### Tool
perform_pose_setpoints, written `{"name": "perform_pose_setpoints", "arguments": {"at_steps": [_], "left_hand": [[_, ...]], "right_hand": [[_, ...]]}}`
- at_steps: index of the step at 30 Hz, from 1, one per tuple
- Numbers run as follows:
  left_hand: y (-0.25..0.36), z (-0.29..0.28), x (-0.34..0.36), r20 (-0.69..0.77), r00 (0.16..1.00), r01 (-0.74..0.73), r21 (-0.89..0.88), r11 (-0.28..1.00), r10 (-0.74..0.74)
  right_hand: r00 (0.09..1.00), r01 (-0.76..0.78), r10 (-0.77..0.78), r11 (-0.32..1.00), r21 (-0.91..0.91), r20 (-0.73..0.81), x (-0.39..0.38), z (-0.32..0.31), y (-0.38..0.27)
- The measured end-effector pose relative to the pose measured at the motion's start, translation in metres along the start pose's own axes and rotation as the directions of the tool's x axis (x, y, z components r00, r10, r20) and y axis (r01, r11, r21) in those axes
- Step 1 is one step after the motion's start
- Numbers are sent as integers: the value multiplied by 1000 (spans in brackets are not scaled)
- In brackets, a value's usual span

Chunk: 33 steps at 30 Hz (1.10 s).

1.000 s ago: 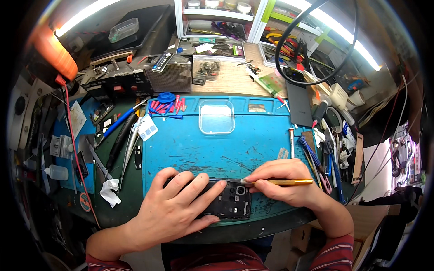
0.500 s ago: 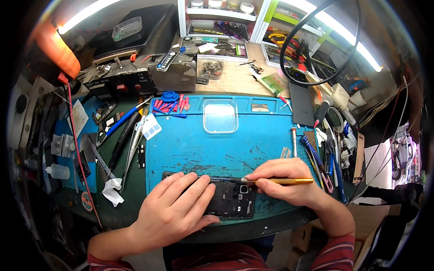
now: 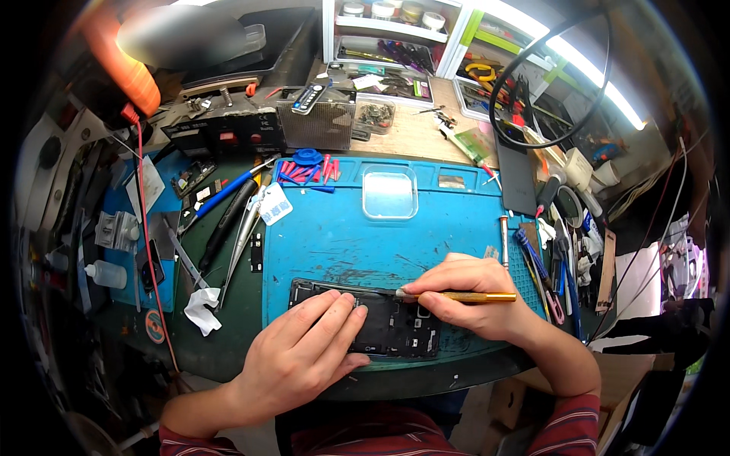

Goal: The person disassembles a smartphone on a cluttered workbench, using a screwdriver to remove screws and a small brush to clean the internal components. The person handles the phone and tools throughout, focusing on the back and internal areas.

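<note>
Left hand (image 3: 296, 349), thumb spread from fingers, seemingly steadies black phone (image 3: 388, 332) against gold-handled tool (image 3: 487, 298) pinched by right hand (image 3: 487, 316).

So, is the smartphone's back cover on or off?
Off: the smartphone shows its bare black inner frame, dotted with small pale spots, beside the left hand.

I can't see the eight-o'clock side of the phone (image 3: 391, 327) under the left hand (image 3: 293, 349); a blur (image 3: 182, 36) hides something at eleven; sleeves (image 3: 566, 425) are cut off at five and seven.
</note>
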State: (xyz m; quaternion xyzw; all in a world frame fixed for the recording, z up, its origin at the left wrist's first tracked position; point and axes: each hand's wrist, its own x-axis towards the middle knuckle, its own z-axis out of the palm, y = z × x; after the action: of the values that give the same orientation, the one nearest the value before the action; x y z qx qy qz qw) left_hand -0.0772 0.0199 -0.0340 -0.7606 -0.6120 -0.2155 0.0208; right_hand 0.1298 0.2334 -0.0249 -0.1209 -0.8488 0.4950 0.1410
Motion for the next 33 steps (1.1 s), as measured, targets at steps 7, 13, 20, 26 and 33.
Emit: {"name": "perform_pose_setpoints", "arguments": {"at_steps": [7,13,20,26,33], "left_hand": [[-2,2,-1,-29,1000,-12,-29,999,11],[-2,5,-3,-40,999,-31,-10,999,30],[7,3,-8,-20,1000,18,69,997,-17],[10,8,-11,-68,997,39,118,992,-31],[8,7,-13,-77,996,40,90,995,-34]], "right_hand": [[1000,-15,15,1000,-24,2,0,1,2],[999,-37,37,998,-57,-2,2,5,-2],[1000,24,-23,998,-58,4,15,7,-1],[997,73,-69,993,-91,46,19,8,-4],[996,70,-65,993,-99,54,21,7,-7]]}}
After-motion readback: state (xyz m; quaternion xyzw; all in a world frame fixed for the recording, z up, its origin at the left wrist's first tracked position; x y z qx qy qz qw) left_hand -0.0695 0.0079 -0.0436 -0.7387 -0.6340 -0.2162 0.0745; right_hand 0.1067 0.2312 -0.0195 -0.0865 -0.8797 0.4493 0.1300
